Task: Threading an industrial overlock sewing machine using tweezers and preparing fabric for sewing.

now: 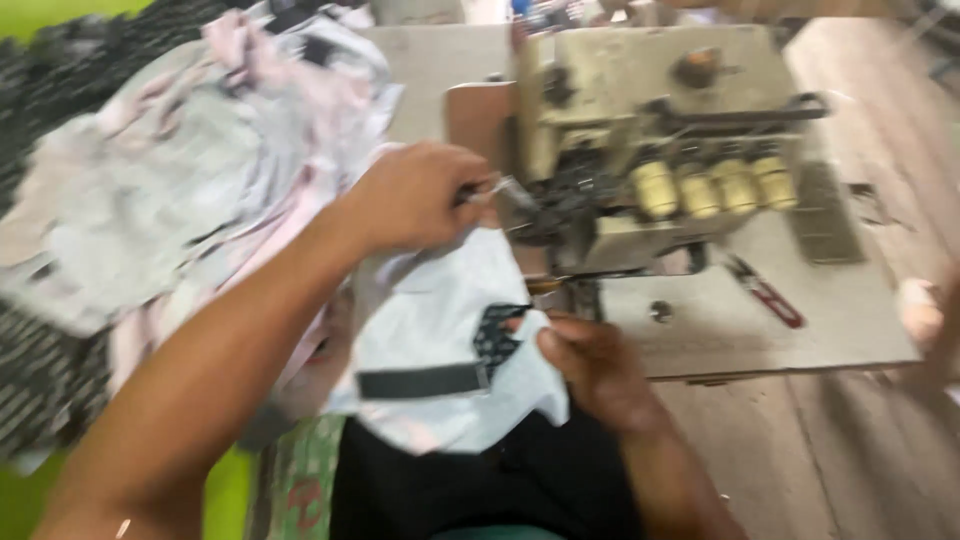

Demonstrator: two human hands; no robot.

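My left hand [420, 195] is closed on the upper edge of a pale blue-white fabric piece [440, 320] just left of the sewing machine's needle area. My right hand [590, 365] pinches the same fabric at its lower right, near a dark patterned patch [497, 335] and a black strip [420, 380]. The fabric hangs between both hands in front of the beige sewing machine [650, 130], which has yellow knobs on its front. The picture is blurred by motion.
A heap of pale pink and grey cloth pieces [180, 180] lies to the left on a dark patterned fabric. Red-handled snips [765, 292] rest on the machine's table [800, 330]. Another person's hand [925, 315] shows at the right edge.
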